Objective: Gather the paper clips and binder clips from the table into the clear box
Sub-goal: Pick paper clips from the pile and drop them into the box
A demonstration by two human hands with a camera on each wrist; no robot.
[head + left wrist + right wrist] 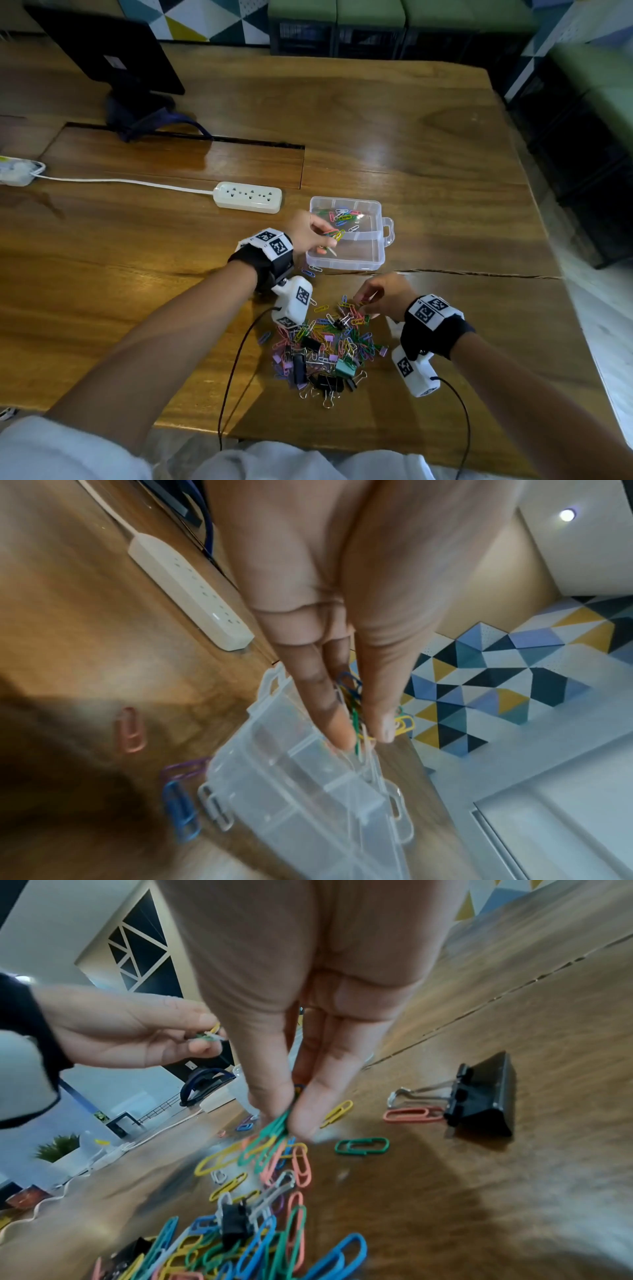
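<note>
A clear box (363, 260) (308, 804) with two compartments stands open on the wooden table; its far compartment holds several coloured paper clips (342, 216). My left hand (318, 236) (359, 731) hovers over the box's left side and pinches a small bunch of paper clips (352, 696) between thumb and fingers. A heap of coloured paper clips and binder clips (322, 346) (246, 1218) lies in front of the box. My right hand (373, 298) (287, 1123) is at the heap's far edge, pinching green paper clips (270, 1134). A black binder clip (479, 1096) lies apart.
A white power strip (248, 197) (192, 593) with its cord lies left of the box. A monitor stand (137, 102) is at the back left. A few loose clips (181, 807) lie by the box's near corner. The table edge (548, 212) runs along the right.
</note>
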